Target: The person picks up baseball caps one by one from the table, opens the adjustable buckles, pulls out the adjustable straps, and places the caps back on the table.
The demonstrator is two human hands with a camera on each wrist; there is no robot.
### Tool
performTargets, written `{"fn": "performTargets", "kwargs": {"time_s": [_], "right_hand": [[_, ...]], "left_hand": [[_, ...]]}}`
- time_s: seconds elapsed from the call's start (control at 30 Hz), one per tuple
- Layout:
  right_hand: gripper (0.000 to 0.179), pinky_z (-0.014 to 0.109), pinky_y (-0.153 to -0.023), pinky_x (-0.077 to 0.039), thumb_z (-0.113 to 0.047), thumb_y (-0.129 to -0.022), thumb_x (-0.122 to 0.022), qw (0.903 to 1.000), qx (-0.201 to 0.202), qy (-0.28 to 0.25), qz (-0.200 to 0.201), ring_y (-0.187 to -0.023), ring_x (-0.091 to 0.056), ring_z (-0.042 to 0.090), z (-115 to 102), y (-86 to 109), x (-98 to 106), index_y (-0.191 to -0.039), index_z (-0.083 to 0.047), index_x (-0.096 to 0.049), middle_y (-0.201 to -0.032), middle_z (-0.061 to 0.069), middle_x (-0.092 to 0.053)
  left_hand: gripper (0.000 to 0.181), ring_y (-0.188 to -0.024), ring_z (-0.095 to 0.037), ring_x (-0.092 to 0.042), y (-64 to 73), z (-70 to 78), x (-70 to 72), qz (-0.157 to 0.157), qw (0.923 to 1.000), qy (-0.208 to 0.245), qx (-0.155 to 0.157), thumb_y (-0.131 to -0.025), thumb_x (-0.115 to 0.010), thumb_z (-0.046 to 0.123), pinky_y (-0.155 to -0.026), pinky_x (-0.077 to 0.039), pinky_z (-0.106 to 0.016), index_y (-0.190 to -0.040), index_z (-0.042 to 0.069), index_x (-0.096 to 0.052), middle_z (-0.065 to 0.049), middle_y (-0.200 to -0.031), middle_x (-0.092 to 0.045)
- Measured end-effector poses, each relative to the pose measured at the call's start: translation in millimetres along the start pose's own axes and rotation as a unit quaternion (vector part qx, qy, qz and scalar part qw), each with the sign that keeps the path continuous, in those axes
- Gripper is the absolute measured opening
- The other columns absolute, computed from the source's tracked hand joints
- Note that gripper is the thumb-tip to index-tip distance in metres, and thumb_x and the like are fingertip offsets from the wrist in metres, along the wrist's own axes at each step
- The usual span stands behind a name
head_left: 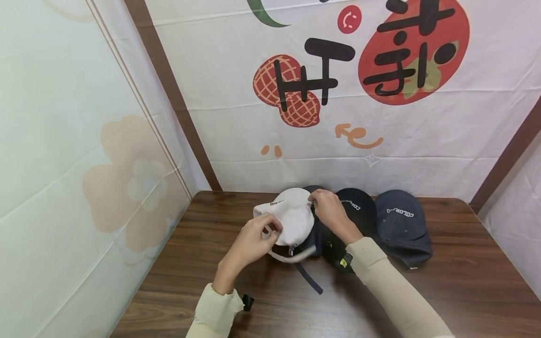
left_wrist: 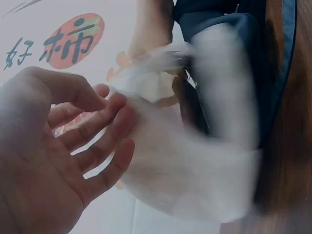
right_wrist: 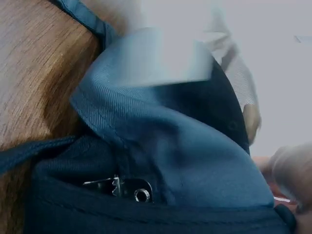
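In the head view a white cap (head_left: 296, 218) is held up between both hands, its strap hanging below in a loop. My left hand (head_left: 255, 237) pinches its near left edge between thumb and fingers. At the upper right edge of the cap my right hand (head_left: 331, 209) pinches the fabric. The left wrist view shows the thumb bent toward the fingertips at the blurred white cap (left_wrist: 195, 175). Directly behind and below it lies a navy cap (right_wrist: 185, 136), whose metal buckle (right_wrist: 141, 195) shows in the right wrist view.
Right of the white cap, a black cap (head_left: 359, 206) and another navy cap (head_left: 401, 220) lie in a row along the back of the wooden table (head_left: 465, 272). A dark strap (head_left: 309, 278) trails toward the front. A printed cloth wall (head_left: 236, 117) stands behind.
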State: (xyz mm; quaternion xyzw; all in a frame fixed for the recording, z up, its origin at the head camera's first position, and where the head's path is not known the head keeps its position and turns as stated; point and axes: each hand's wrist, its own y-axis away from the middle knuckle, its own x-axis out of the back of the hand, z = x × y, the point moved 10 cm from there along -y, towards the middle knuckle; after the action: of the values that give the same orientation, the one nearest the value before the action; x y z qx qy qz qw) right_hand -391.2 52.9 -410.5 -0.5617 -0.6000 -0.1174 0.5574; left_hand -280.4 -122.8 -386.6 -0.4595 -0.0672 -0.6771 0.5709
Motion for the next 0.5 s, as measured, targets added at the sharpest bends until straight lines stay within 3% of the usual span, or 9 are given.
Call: {"fn": "performTargets", "kwargs": {"time_s": [0.5], "right_hand": [[0.010, 0.046, -0.088, -0.061, -0.005, -0.098, -0.073, 0.9997, -0.017, 0.000, -0.014, -0.100, -0.071, 0.029, 3.4, 4.5, 2.0, -0.101, -0.005, -0.083, -0.104, 0.009, -0.079]], "left_hand": [[0.011, -0.084, -0.010, -0.065, -5.3, -7.1, -8.9, -0.016, 0.9997, 0.011, 0.016, -0.094, -0.069, -0.001, -0.078, -0.061, -0.034, -0.099, 0.007, -0.075, 0.000, -0.096, -0.074]]}}
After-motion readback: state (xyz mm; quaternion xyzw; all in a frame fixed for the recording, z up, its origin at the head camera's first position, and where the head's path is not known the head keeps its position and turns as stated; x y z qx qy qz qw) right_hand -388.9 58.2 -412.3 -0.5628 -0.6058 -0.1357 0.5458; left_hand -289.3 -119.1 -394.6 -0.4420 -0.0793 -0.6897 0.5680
